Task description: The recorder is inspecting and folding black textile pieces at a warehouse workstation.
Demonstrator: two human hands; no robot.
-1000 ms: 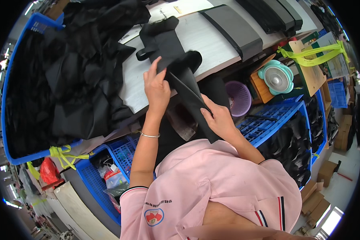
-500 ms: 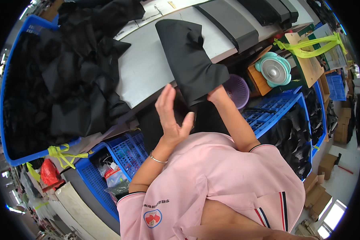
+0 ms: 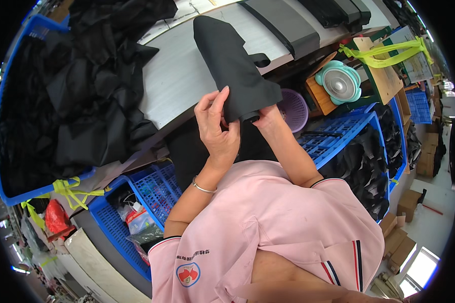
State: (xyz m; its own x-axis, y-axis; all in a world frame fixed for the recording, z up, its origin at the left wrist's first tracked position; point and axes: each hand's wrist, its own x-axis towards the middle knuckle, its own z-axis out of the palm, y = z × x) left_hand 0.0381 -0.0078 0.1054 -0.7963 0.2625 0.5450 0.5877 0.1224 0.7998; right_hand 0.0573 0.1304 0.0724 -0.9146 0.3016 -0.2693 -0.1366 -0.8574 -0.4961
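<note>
A long piece of black fabric (image 3: 237,70) slants from the pale worktable toward my body, with a short black strap (image 3: 260,60) sticking out on its right side. Its near end is curled into a roll. My left hand (image 3: 216,123), a bangle on its wrist, is closed at the left edge of that end, thumb and fingers bent around the cloth. At the right corner, my right hand (image 3: 268,115) grips the same piece from beneath; the fabric hides most of its fingers.
A blue crate (image 3: 20,197) heaped with black fabric (image 3: 93,101) stands left. Grey-and-black folded pieces (image 3: 283,28) lie on the worktable (image 3: 172,83). To the right are a purple basket (image 3: 294,108), a teal fan (image 3: 338,83) and another blue crate (image 3: 338,134). A smaller blue crate (image 3: 117,222) sits lower left.
My left hand, spread and apart from the fabric before, has closed on its edge. The near end has curled into a roll, and the strap now shows at the side.
</note>
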